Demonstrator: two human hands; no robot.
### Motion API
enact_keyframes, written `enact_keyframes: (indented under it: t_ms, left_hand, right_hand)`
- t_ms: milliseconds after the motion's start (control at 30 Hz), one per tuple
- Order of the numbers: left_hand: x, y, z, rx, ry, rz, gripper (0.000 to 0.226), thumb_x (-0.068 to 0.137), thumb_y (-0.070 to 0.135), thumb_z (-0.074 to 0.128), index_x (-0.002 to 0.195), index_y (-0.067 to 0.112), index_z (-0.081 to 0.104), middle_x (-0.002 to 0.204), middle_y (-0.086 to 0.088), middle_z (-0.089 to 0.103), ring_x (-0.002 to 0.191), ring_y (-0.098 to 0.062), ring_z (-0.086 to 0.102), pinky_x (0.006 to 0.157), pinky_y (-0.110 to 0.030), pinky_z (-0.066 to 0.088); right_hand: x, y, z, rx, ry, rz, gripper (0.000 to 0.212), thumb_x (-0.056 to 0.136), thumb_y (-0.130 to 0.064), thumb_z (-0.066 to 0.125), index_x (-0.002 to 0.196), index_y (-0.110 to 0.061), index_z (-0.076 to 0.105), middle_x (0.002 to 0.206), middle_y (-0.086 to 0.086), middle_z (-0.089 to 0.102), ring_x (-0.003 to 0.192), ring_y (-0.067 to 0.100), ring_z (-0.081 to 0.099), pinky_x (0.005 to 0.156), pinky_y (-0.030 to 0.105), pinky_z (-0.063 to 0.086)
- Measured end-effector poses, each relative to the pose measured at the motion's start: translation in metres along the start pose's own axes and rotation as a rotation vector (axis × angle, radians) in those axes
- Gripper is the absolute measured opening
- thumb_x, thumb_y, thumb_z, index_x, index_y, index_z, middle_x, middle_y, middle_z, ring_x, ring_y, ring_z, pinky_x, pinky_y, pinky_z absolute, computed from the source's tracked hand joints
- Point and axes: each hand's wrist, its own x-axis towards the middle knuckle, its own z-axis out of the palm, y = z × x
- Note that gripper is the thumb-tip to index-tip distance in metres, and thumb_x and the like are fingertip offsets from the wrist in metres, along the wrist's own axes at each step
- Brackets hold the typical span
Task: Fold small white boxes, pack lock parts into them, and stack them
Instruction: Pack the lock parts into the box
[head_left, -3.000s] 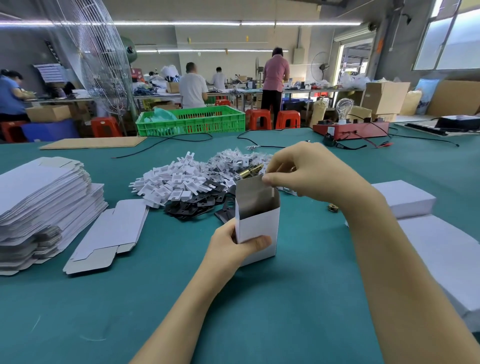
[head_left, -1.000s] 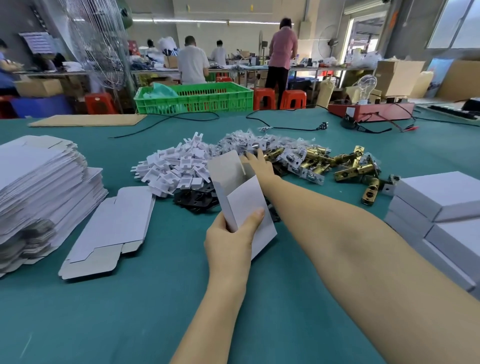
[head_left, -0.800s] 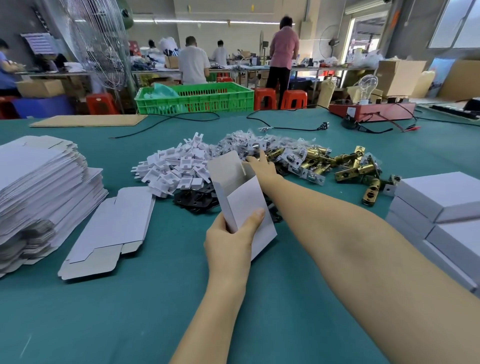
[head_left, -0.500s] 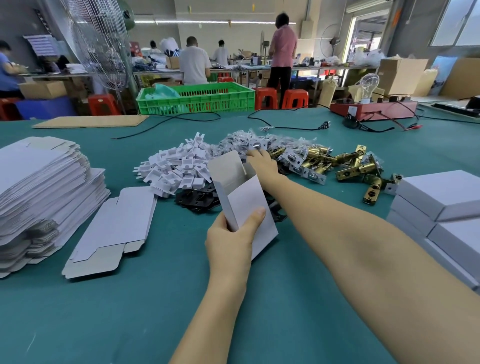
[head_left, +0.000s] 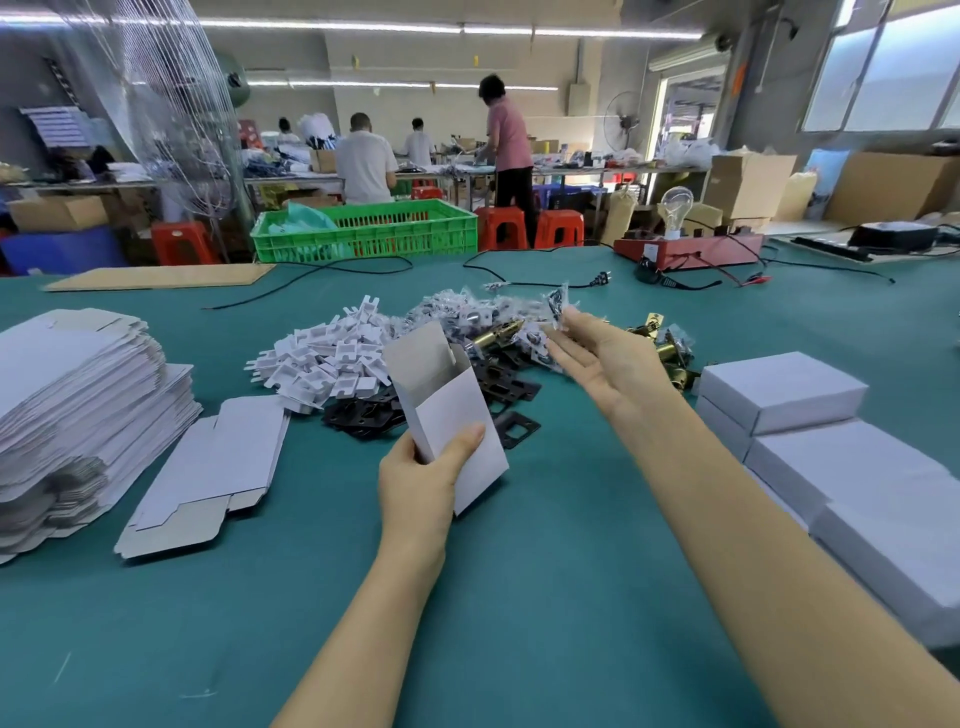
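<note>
My left hand (head_left: 421, 483) grips a small white box (head_left: 452, 415) by its lower part, tilted left, with its top flap open. My right hand (head_left: 608, 364) is raised palm-up over the parts, its fingertips pinching a small clear bag of parts (head_left: 557, 304). Behind the box lie a heap of white plastic pieces (head_left: 327, 358), black metal plates (head_left: 498, 379), bagged parts (head_left: 467, 312) and brass latches (head_left: 670, 348). Closed white boxes (head_left: 779, 389) are stacked at the right.
A tall stack of flat box blanks (head_left: 67, 395) sits at the left, one loose blank (head_left: 208, 467) beside it. Farther back are cables (head_left: 535, 283), a green crate (head_left: 363, 231) and a red tester with a bulb (head_left: 685, 249). People work at distant tables.
My right hand has lifted out of the bagged-parts pile and turned palm-up, a small bag at its fingertips. My left hand keeps the open box in place.
</note>
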Motion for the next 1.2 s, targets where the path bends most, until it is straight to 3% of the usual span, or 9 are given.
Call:
enact_keyframes:
  t_ms: [133,267,333,533,600,700,833,967,1200]
  left_hand:
    - [-0.006,0.004,0.004,-0.053,-0.078,-0.005,0.018,0.077,0.016,0.081,0.093,0.021,0.073,0.09,0.005,0.077,0.08,-0.012,0.073,0.06,-0.018,0.055]
    - [-0.009,0.003,0.005,0.012,-0.153,-0.002,0.021,0.073,0.02,0.085,0.091,0.022,0.075,0.092,0.001,0.077,0.085,-0.018,0.073,0.066,-0.025,0.057]
    - [-0.011,0.002,0.007,0.084,-0.2,0.014,0.021,0.071,0.021,0.086,0.089,0.025,0.075,0.092,0.001,0.076,0.087,-0.02,0.072,0.072,-0.03,0.057]
    - [-0.016,0.004,0.01,0.213,-0.303,0.079,0.034,0.064,0.027,0.08,0.097,0.03,0.072,0.095,0.011,0.075,0.089,-0.006,0.069,0.068,-0.014,0.053]
    - [-0.017,0.004,0.011,0.194,-0.299,0.087,0.037,0.063,0.025,0.078,0.099,0.029,0.072,0.095,0.011,0.075,0.087,-0.005,0.069,0.067,-0.013,0.052]
    - [-0.018,0.004,0.012,0.187,-0.309,0.093,0.037,0.065,0.02,0.081,0.1,0.029,0.072,0.094,0.01,0.075,0.084,-0.003,0.068,0.064,-0.012,0.049]
    - [-0.017,0.004,0.012,0.178,-0.298,0.088,0.035,0.076,0.004,0.082,0.098,0.03,0.071,0.091,0.011,0.075,0.08,-0.001,0.068,0.061,-0.012,0.049]
    - [-0.017,0.005,0.012,0.171,-0.297,0.1,0.034,0.071,0.012,0.083,0.096,0.031,0.071,0.09,0.013,0.075,0.078,0.001,0.067,0.061,-0.011,0.048]
    - [-0.015,0.002,0.011,0.162,-0.28,0.077,0.03,0.076,0.008,0.082,0.096,0.027,0.071,0.087,0.011,0.075,0.076,0.001,0.067,0.059,-0.011,0.048]
  right_hand:
    - [-0.024,-0.017,-0.013,0.01,0.066,0.033,0.007,0.085,0.004,0.065,0.081,-0.001,0.062,0.077,0.01,0.067,0.073,0.017,0.066,0.07,0.027,0.058]
    - [-0.039,-0.031,-0.009,-0.097,0.011,-0.045,0.012,0.086,0.006,0.063,0.082,-0.004,0.059,0.069,0.008,0.066,0.067,0.016,0.065,0.07,0.027,0.058]
    - [-0.047,-0.039,-0.003,-0.263,-0.063,-0.147,0.012,0.087,0.002,0.063,0.083,-0.007,0.058,0.07,0.007,0.066,0.066,0.016,0.066,0.071,0.029,0.057]
    - [-0.079,-0.071,0.004,-0.922,-0.406,-0.424,0.011,0.085,-0.002,0.064,0.084,-0.011,0.069,0.071,0.008,0.067,0.069,0.018,0.062,0.073,0.033,0.056]
    - [-0.085,-0.076,0.005,-1.094,-0.513,-0.441,0.01,0.084,-0.006,0.066,0.085,-0.014,0.071,0.073,0.005,0.07,0.066,0.015,0.06,0.065,0.034,0.052]
    - [-0.087,-0.072,0.009,-1.283,-0.575,-0.482,0.012,0.084,-0.008,0.066,0.085,-0.018,0.071,0.069,-0.004,0.069,0.058,0.008,0.056,0.053,0.022,0.044]
    - [-0.086,-0.057,0.018,-1.427,-0.589,-0.554,0.013,0.082,-0.008,0.064,0.086,-0.019,0.071,0.073,-0.006,0.068,0.069,0.007,0.063,0.065,0.022,0.053]
    - [-0.087,-0.049,0.025,-1.417,-0.62,-0.602,0.013,0.082,-0.008,0.063,0.087,-0.019,0.07,0.075,-0.006,0.068,0.067,0.002,0.06,0.065,0.018,0.051]
    - [-0.09,-0.04,0.032,-1.48,-0.668,-0.613,0.013,0.084,-0.02,0.071,0.092,-0.009,0.069,0.085,0.003,0.071,0.08,0.012,0.066,0.077,0.031,0.052]
